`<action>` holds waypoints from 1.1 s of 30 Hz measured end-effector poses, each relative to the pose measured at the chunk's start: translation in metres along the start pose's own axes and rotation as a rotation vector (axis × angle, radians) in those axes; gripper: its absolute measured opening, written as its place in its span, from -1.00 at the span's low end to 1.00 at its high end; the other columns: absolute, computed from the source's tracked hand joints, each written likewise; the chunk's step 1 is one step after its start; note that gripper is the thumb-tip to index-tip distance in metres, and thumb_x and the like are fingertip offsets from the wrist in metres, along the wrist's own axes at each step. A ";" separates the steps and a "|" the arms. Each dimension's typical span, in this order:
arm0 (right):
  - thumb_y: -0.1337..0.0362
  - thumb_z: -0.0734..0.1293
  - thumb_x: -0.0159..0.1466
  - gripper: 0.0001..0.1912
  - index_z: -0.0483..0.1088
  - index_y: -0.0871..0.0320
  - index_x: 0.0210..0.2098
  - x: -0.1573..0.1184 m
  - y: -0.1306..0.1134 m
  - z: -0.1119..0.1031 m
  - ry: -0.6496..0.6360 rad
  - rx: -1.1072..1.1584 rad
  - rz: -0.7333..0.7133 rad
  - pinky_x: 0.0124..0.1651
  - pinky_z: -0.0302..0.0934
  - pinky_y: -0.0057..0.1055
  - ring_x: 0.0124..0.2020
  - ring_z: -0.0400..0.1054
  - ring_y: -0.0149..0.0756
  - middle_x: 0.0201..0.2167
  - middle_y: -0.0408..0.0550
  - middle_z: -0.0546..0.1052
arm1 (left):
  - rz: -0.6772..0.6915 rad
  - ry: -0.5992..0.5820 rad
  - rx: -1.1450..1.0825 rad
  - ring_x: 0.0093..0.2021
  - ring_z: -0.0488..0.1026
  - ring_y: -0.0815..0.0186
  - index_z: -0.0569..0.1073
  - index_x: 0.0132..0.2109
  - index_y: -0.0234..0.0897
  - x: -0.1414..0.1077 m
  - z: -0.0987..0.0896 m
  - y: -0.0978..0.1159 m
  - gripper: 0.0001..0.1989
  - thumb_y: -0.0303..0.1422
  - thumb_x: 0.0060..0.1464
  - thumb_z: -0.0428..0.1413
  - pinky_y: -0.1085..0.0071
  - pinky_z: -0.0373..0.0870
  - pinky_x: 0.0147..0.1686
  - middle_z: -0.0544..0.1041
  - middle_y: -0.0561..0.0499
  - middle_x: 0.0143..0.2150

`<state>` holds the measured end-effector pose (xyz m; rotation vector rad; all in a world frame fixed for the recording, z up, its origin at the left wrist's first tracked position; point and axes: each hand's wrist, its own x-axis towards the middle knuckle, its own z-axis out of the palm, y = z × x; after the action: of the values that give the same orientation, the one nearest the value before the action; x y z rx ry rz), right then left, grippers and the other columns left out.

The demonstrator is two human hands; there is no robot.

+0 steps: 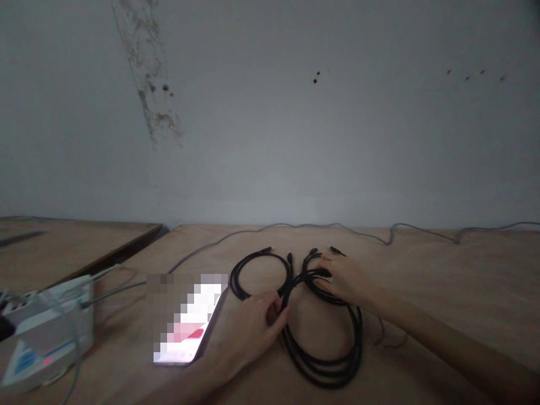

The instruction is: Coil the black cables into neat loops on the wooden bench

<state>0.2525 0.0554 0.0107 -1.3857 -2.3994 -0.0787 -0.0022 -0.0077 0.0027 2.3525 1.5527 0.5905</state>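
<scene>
Three coils of black cable lie close together on the wooden table. The front coil (pixel 324 382) is the nearest to me, and my left hand (pixel 261 320) has its fingers curled round its left side. At that coil's upper right, my right hand (pixel 340 277) pinches the black cable, with a dark end showing between thumb and fingers. Behind my left hand rests the left coil (pixel 234 275), its plug (pixel 265 249) pointing toward the wall. Partly under my right hand is the right coil (pixel 306 264). Other black plugs (pixel 313 251) stick out at the back.
A lit phone (pixel 198 332), partly pixelated, lies left of my left hand. Farther left stand a white device (pixel 54 337) and a power strip (pixel 21 301) with cords. A thin grey cable (pixel 202 248) runs along the wall. Thin brown ties (pixel 394 340) lie near my right forearm.
</scene>
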 end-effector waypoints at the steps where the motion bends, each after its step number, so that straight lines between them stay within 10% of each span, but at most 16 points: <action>1: 0.29 0.33 0.32 -0.85 0.52 0.14 -0.15 0.003 0.002 0.004 -0.006 -0.002 -0.006 -0.06 0.25 -0.34 -0.11 0.45 -0.18 -0.13 0.02 0.58 | 0.010 -0.005 0.001 -0.42 0.38 0.29 0.41 -0.37 -0.24 0.001 0.002 -0.002 -0.65 -0.14 0.30 -0.03 0.38 0.13 -0.40 0.49 0.04 -0.42; 8: 0.22 0.31 0.34 -0.75 0.48 0.11 -0.02 -0.037 -0.018 0.013 0.147 0.125 -0.031 0.03 0.31 -0.21 -0.04 0.45 -0.11 -0.08 0.04 0.58 | 0.080 -0.018 0.026 -0.39 0.40 0.29 0.39 -0.37 -0.22 0.002 0.011 -0.016 -0.69 -0.21 0.32 -0.04 0.40 0.15 -0.39 0.49 0.06 -0.41; 15: -0.08 0.47 0.14 -0.45 0.49 0.13 0.00 -0.097 -0.057 0.021 -0.145 0.219 -0.168 0.15 0.26 -0.12 0.09 0.40 0.08 0.11 0.15 0.52 | 0.063 0.057 0.003 -0.34 0.43 0.26 0.42 -0.27 -0.20 0.004 0.002 -0.011 -0.86 -0.34 0.27 0.01 0.39 0.21 -0.36 0.51 0.05 -0.33; 25: 0.31 0.32 0.16 -0.71 0.45 0.18 -0.10 -0.093 -0.074 0.010 -0.242 0.151 -0.016 -0.03 0.27 -0.25 -0.09 0.46 -0.03 -0.08 0.11 0.58 | 0.149 0.157 0.029 -0.02 0.41 0.13 0.41 -0.08 -0.17 0.005 0.008 -0.023 -0.83 -0.45 0.18 0.06 0.20 0.32 0.00 0.47 -0.03 -0.04; 33: 0.21 0.28 0.30 -0.66 0.41 0.12 0.05 -0.090 -0.069 0.004 -0.377 0.098 0.051 -0.19 0.27 -0.23 -0.17 0.52 0.05 -0.16 0.10 0.62 | 0.134 0.110 0.035 0.01 0.41 0.09 0.42 -0.08 -0.20 0.007 0.005 -0.018 -0.77 -0.50 0.11 0.05 0.15 0.32 0.03 0.48 -0.07 -0.04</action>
<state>0.2331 -0.0537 -0.0140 -1.5266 -2.6190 0.3379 -0.0120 0.0057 -0.0078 2.5035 1.4691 0.7402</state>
